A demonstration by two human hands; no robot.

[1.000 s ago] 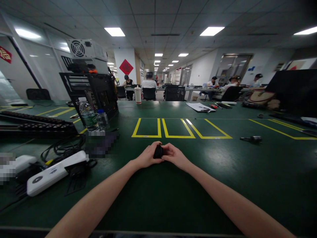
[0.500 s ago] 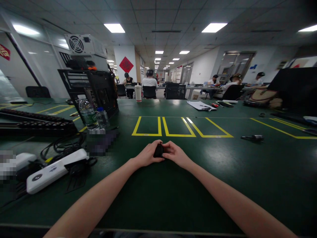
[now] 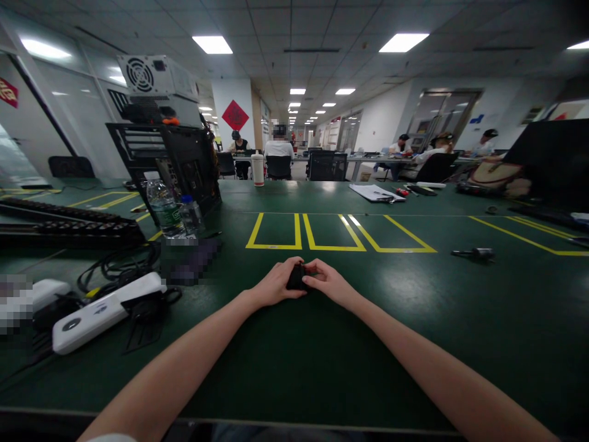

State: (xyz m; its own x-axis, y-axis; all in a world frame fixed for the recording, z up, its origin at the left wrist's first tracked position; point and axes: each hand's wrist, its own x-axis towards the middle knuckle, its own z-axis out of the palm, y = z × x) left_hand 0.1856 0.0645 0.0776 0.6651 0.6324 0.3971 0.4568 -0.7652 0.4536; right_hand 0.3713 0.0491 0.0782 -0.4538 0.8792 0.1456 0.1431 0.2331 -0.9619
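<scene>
A small black object (image 3: 296, 277) is held between my two hands above the green table (image 3: 294, 362); its exact kind does not show. My left hand (image 3: 278, 283) wraps its thumb and fingers round the left side of it. From the right, the bent fingers of my right hand (image 3: 327, 281) pinch its edge. Much of the object is hidden behind the fingers. Beyond the hands, yellow tape outlines (image 3: 306, 248) mark the tabletop.
On the left lie a white power strip (image 3: 108, 313), black cables (image 3: 119, 264), water bottles (image 3: 163, 205) and an open computer case (image 3: 188, 159). A dark metal tool part (image 3: 476, 253) rests at right. Farther back are a clipboard (image 3: 375, 193) and a white cup (image 3: 257, 170).
The view has shifted slightly. My right fingers have moved a little over the black object's edge, and both hands keep their hold.
</scene>
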